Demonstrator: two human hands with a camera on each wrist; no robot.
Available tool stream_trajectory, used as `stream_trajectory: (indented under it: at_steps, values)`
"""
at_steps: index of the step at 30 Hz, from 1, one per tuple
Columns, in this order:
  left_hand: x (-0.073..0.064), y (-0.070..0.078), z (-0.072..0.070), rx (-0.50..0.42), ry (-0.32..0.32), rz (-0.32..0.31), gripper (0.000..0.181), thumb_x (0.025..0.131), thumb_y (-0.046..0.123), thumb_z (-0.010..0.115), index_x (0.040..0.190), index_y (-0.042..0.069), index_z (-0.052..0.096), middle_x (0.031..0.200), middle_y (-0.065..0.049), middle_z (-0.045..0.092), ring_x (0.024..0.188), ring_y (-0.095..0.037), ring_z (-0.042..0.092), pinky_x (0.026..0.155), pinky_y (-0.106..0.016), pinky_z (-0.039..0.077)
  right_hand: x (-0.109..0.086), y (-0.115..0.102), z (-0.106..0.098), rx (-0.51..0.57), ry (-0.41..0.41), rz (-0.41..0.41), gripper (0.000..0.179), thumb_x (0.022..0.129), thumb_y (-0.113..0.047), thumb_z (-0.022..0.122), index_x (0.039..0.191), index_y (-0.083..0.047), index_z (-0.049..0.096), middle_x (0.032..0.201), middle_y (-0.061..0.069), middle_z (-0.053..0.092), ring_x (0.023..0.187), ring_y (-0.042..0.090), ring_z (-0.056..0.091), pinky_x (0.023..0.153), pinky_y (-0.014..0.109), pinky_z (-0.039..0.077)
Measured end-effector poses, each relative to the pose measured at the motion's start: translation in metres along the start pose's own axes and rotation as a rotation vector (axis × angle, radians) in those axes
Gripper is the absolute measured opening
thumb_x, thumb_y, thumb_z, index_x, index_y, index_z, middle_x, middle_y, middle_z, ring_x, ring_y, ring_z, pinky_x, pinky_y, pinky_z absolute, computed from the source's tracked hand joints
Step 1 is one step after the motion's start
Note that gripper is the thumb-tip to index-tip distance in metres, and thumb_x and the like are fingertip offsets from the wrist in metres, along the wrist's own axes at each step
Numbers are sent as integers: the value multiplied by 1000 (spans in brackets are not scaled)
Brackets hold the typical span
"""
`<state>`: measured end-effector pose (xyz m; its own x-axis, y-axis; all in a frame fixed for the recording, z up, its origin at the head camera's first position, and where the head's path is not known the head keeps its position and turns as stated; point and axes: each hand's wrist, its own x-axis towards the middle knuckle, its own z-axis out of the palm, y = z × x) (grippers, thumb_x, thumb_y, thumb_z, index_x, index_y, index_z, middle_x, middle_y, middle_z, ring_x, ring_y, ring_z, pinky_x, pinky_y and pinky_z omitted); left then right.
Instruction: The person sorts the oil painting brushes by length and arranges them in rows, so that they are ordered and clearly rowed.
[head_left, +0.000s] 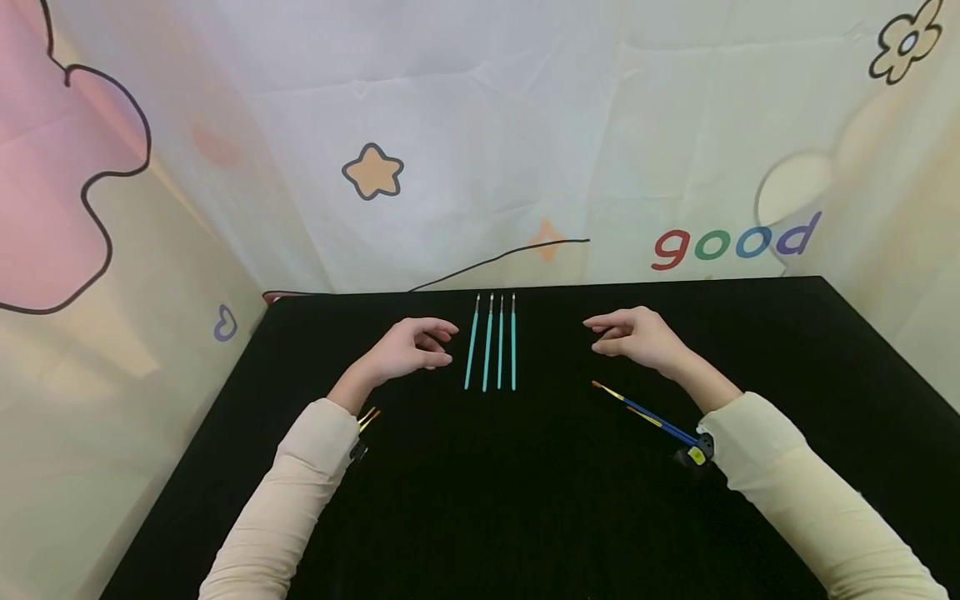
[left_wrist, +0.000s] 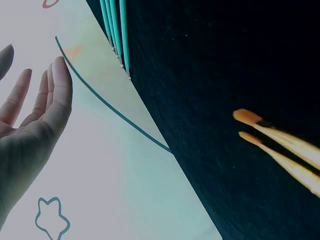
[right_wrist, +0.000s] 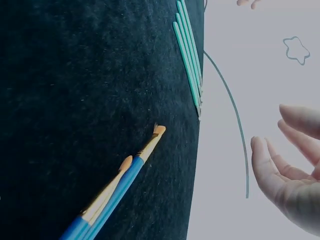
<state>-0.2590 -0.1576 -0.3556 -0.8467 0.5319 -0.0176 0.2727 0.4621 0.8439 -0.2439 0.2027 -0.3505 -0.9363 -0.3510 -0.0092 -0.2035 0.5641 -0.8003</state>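
Note:
Several turquoise-handled paintbrushes (head_left: 500,346) lie side by side near the table's back edge, tips pointing away. Just left of them hovers my left hand (head_left: 411,346), fingers relaxed and holding nothing. My right hand (head_left: 636,337) hangs further off on their other side, also holding nothing, its fingers loosely bent. Below it, two blue-handled brushes (head_left: 651,419) with orange bristles lie slantwise, their rear ends hidden by the right wrist. Two more orange-bristled brushes (left_wrist: 285,145) show in the left wrist view; in the head view the left sleeve hides most of them.
A black cloth covers the table (head_left: 510,508). Behind it and along the sides hangs a pale printed curtain (head_left: 480,167) with a star, a flower and the word "good". A small dark camera (head_left: 702,448) sits on the right wrist.

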Motion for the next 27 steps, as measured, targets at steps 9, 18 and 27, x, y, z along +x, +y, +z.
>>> stream_trajectory:
  at_steps: [9,18,27]
  values:
    - [-15,1,-3,29,1,36,42,84,6,63,124,3,52,117,-16,53,96,-25,57,75,-37,50,-17,-2,-3,-28,-7,-51,38,83,-11,65,120,-1,58,103,13,62,93,23,57,77,34,49]
    - [-28,1,-4,52,4,84,40,83,8,64,122,4,54,118,-14,54,98,-24,56,83,-38,47,-27,1,-7,-55,-7,-76,38,83,-12,65,120,-3,59,106,12,60,92,22,58,73,30,48]
    - [-40,1,-2,38,2,97,40,82,7,65,120,3,54,117,-14,54,99,-25,55,83,-37,47,-41,5,-12,-59,-17,-69,38,83,-14,66,119,-4,59,104,11,61,91,20,58,71,29,48]
